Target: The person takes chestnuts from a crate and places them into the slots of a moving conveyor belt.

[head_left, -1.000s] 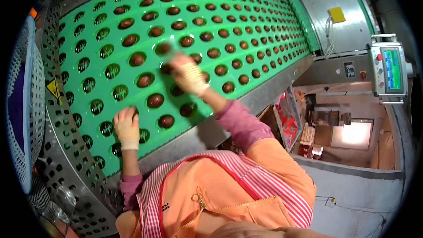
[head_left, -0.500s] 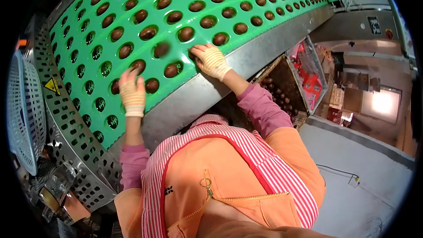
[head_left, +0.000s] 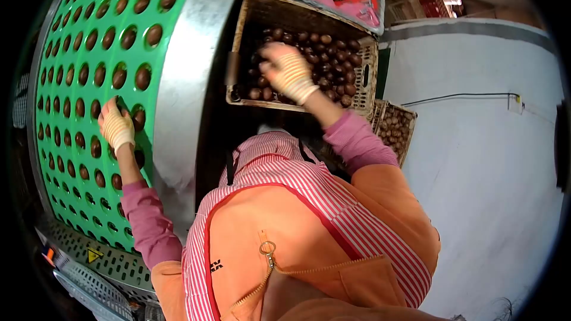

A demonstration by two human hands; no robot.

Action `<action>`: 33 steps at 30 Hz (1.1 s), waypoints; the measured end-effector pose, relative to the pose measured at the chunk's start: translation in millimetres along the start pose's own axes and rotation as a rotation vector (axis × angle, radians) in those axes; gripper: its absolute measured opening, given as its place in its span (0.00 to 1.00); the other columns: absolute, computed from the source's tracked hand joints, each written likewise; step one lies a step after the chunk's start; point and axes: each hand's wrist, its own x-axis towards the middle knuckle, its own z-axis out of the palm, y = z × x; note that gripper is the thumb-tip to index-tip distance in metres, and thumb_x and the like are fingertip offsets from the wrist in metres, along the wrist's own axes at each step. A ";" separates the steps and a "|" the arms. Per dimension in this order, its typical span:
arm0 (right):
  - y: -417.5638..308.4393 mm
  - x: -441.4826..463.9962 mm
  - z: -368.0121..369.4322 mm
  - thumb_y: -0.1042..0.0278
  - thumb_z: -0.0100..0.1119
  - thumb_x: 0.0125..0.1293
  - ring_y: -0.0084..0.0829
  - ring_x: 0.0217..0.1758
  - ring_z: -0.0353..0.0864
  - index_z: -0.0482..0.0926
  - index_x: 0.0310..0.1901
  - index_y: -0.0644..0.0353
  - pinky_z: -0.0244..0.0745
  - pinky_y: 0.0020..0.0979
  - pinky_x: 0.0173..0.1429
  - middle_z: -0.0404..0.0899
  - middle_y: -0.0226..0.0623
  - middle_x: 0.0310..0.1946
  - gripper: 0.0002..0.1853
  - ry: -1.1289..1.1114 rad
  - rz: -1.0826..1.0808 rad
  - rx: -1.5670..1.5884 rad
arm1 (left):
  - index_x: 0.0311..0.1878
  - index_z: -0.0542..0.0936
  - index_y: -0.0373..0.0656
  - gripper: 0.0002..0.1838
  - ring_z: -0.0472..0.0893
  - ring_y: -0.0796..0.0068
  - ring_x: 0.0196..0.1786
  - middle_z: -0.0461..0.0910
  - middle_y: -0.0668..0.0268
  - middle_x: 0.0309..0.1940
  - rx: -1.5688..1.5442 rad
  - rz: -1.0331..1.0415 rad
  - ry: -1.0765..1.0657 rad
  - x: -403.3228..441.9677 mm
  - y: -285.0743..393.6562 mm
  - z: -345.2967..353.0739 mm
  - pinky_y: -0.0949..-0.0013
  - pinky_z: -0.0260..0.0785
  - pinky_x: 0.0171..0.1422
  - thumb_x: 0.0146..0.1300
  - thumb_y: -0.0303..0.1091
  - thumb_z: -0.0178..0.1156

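Observation:
My left hand (head_left: 116, 123), in a striped fingerless glove, reaches over a green sheet (head_left: 138, 34) with rows of oval pockets. Its fingers are curled down at one pocket, with a dark edge beside the tips; what they hold is hidden. A brown egg-shaped item (head_left: 138, 119) sits in its pocket close to that hand. My right hand (head_left: 288, 70), gloved alike, is above an old yellowish crate (head_left: 366, 83) of loose brown egg-shaped items (head_left: 339, 65). Motion smears its fingers, so their grip is unclear.
A smooth metal rim (head_left: 185, 65) runs between the green sheet and the crate. Behind the crate stands a lined bin (head_left: 364, 1) with red and pink plastic. A smaller crate (head_left: 397, 126) of lighter brown items is at right. A blue basket (head_left: 89, 288) is lower left.
The view has swung right toward the crates. My right hand has left the green sheet's edge and is now over the crate. My left hand is still at the pockets, its fingers more curled.

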 end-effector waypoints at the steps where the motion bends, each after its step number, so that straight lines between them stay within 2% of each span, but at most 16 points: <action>1: 44.3 -14.0 -14.2 0.65 0.62 0.50 0.49 0.45 0.81 0.83 0.38 0.61 0.79 0.44 0.51 0.80 0.49 0.38 0.14 0.010 0.196 -0.104 | 0.62 0.74 0.51 0.25 0.73 0.49 0.60 0.75 0.60 0.59 -0.009 -0.025 0.057 -3.4 24.1 -12.7 0.53 0.68 0.65 0.60 0.34 0.64; 2: 93.7 -29.9 -24.5 0.62 0.64 0.51 0.47 0.45 0.82 0.83 0.41 0.56 0.80 0.43 0.50 0.80 0.47 0.42 0.15 0.098 0.277 -0.223 | 0.62 0.73 0.46 0.27 0.73 0.48 0.60 0.74 0.56 0.61 -0.211 0.017 0.086 -1.1 47.2 -20.9 0.53 0.67 0.66 0.58 0.31 0.66; 3: 121.1 -40.0 -41.1 0.60 0.64 0.52 0.47 0.52 0.79 0.81 0.49 0.51 0.77 0.48 0.53 0.77 0.44 0.53 0.20 0.024 0.456 -0.407 | 0.61 0.74 0.41 0.26 0.76 0.50 0.58 0.74 0.53 0.60 -0.478 0.255 0.255 4.5 71.5 -25.2 0.53 0.68 0.65 0.58 0.26 0.66; 4: 163.9 -59.9 -38.1 0.57 0.65 0.54 0.49 0.62 0.72 0.75 0.59 0.47 0.72 0.54 0.59 0.68 0.41 0.63 0.28 -0.021 0.618 -0.522 | 0.59 0.74 0.38 0.23 0.78 0.54 0.56 0.76 0.53 0.56 -0.808 0.198 0.113 0.1 111.0 -40.5 0.56 0.71 0.63 0.60 0.24 0.64; 5: 204.7 -69.3 -40.0 0.50 0.66 0.56 0.51 0.68 0.64 0.70 0.65 0.43 0.65 0.58 0.64 0.61 0.41 0.69 0.34 -0.113 0.733 -0.508 | 0.59 0.75 0.39 0.23 0.78 0.60 0.55 0.78 0.55 0.54 -0.775 0.299 0.174 -2.5 151.4 -53.4 0.59 0.71 0.62 0.59 0.24 0.65; 7: 220.9 -64.9 -53.2 0.45 0.66 0.58 0.50 0.68 0.65 0.69 0.67 0.40 0.67 0.56 0.63 0.58 0.42 0.70 0.35 -0.325 0.860 -0.558 | 0.59 0.76 0.41 0.22 0.78 0.56 0.55 0.79 0.54 0.52 -0.880 0.379 -0.104 -16.8 223.4 -64.5 0.59 0.71 0.62 0.60 0.28 0.65; 9: 211.5 -55.2 -52.3 0.45 0.66 0.59 0.53 0.68 0.65 0.67 0.69 0.38 0.73 0.53 0.61 0.53 0.41 0.73 0.36 -0.386 0.814 -0.474 | 0.62 0.74 0.44 0.26 0.76 0.52 0.59 0.75 0.52 0.57 -0.876 0.684 -0.376 -22.5 284.0 -52.2 0.57 0.69 0.65 0.59 0.31 0.66; 11: 210.7 -50.3 -46.9 0.47 0.66 0.60 0.54 0.66 0.66 0.67 0.69 0.38 0.76 0.51 0.60 0.55 0.41 0.73 0.35 -0.476 0.817 -0.524 | 0.67 0.70 0.49 0.32 0.71 0.47 0.64 0.67 0.51 0.65 -0.717 0.734 -0.676 -37.7 337.2 -13.5 0.55 0.67 0.68 0.57 0.34 0.67; 13: 213.5 -55.4 -45.4 0.48 0.66 0.59 0.54 0.65 0.66 0.69 0.67 0.41 0.77 0.49 0.59 0.58 0.41 0.71 0.34 -0.434 0.768 -0.534 | 0.71 0.65 0.55 0.38 0.67 0.46 0.69 0.57 0.54 0.73 -0.332 0.762 -0.952 -38.0 385.7 -9.9 0.55 0.66 0.69 0.56 0.35 0.69; 16: 222.5 -63.2 -43.9 0.49 0.68 0.57 0.53 0.64 0.66 0.74 0.63 0.46 0.78 0.47 0.58 0.61 0.42 0.68 0.31 -0.416 0.688 -0.547 | 0.73 0.63 0.62 0.42 0.62 0.47 0.72 0.49 0.58 0.77 -0.117 0.859 -1.013 -37.7 429.8 34.3 0.50 0.66 0.69 0.55 0.34 0.69; 19: 225.8 -71.5 -49.0 0.47 0.69 0.55 0.51 0.63 0.67 0.78 0.57 0.51 0.77 0.47 0.58 0.69 0.41 0.63 0.29 -0.418 0.557 -0.519 | 0.69 0.67 0.62 0.39 0.65 0.51 0.70 0.54 0.60 0.75 0.063 0.974 -0.916 -36.6 446.5 77.0 0.50 0.69 0.66 0.53 0.27 0.68; 21: 226.3 -63.0 -50.9 0.45 0.67 0.57 0.49 0.63 0.68 0.78 0.58 0.50 0.76 0.47 0.59 0.73 0.40 0.59 0.29 -0.612 0.620 -0.458 | 0.68 0.68 0.60 0.38 0.65 0.52 0.70 0.55 0.60 0.74 0.098 0.949 -0.924 -32.9 445.0 83.5 0.51 0.71 0.64 0.53 0.23 0.66; 25: 216.9 -78.4 -36.1 0.47 0.65 0.60 0.49 0.64 0.70 0.73 0.64 0.46 0.76 0.47 0.61 0.73 0.37 0.60 0.31 -0.711 0.507 -0.463 | 0.68 0.68 0.60 0.37 0.68 0.51 0.66 0.59 0.60 0.70 0.118 1.037 -0.858 -32.1 438.8 94.1 0.52 0.72 0.63 0.55 0.24 0.65; 29: 225.3 -75.9 -38.6 0.52 0.68 0.56 0.50 0.62 0.74 0.75 0.60 0.46 0.76 0.46 0.59 0.72 0.39 0.61 0.29 -0.775 0.454 -0.329 | 0.62 0.74 0.59 0.23 0.70 0.50 0.67 0.66 0.59 0.67 -0.022 1.100 -0.851 -17.3 433.1 86.4 0.52 0.73 0.61 0.63 0.31 0.59; 32: 241.1 -79.3 -37.0 0.51 0.70 0.49 0.50 0.58 0.76 0.75 0.58 0.49 0.75 0.43 0.58 0.73 0.45 0.59 0.33 -0.714 0.354 -0.174 | 0.53 0.80 0.57 0.16 0.81 0.53 0.55 0.81 0.57 0.51 -0.103 0.841 -0.832 -30.2 432.4 102.4 0.51 0.76 0.53 0.71 0.44 0.46; 33: 254.1 -80.5 -30.5 0.50 0.71 0.48 0.51 0.58 0.76 0.75 0.59 0.54 0.74 0.43 0.59 0.74 0.49 0.57 0.35 -0.755 0.289 -0.130 | 0.56 0.80 0.59 0.16 0.82 0.56 0.54 0.81 0.59 0.52 -0.048 0.734 -0.906 -32.7 428.2 96.3 0.51 0.76 0.52 0.70 0.41 0.49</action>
